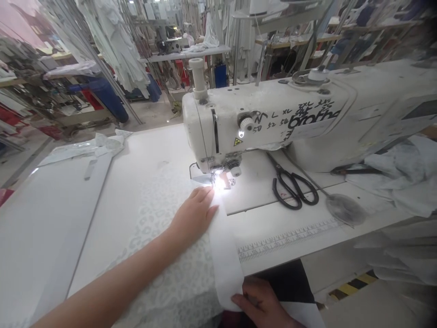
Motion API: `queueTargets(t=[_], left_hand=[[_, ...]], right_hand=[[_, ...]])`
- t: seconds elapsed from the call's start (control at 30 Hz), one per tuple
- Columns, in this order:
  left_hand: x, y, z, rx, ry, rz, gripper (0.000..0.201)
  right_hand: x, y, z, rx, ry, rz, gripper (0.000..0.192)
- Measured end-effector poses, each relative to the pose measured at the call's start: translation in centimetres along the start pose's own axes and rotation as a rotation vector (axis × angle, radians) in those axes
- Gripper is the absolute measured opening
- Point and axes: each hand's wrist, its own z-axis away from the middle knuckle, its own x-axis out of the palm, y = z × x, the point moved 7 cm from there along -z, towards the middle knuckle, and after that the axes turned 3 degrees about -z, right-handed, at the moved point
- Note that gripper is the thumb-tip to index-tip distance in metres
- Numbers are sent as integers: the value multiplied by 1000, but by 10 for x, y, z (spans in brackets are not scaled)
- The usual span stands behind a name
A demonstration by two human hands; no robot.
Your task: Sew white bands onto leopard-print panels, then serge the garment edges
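The patterned white fabric lies flat on the tabletop in the lower middle of the frame, its leading edge running under the presser foot of the white sewing machine, with a plain white strip along its right edge trailing down over the tabletop's near edge. It looks thin, soft and limp, likely light and a little slippery on the smooth surface, so it would best be steered by flat pressure from above near the needle and by a light pinch on the hanging strip, not by lifting. The left hand comes in from the lower left on a bare forearm, palm down on the fabric, fingers straight and pressed together, tips just beside the lit presser foot. The right hand, at the bottom edge right of centre, holds the strip's lower end; the fingers curl onto the cloth, pinching it, though the thumb is hidden. Right of the needle, black scissors lie on the machine bed, a printed ruler runs along the tabletop, and loose white cloth is heaped at the far right.
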Motion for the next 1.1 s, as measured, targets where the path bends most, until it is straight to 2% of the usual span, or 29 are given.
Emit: queueTargets(t=[0.33, 0.57, 0.73, 0.93, 1.1], left_hand=[[-4, -5, -5, 6, 36, 35, 35], [-4, -6, -7, 3, 42, 22, 35], [-3, -5, -5, 5, 18, 2, 37], [1, -1, 7, -11, -70, 34, 39], [0, -12, -9, -14, -31, 50, 40]], right_hand=[[-5, -8, -9, -35, 57, 86, 39], [-6, -9, -6, -83, 53, 104, 35], [-8, -10, 0, -59, 38, 98, 29], [-9, -18, 8, -69, -18, 138, 30], [-11, -31, 3, -80, 27, 132, 30]])
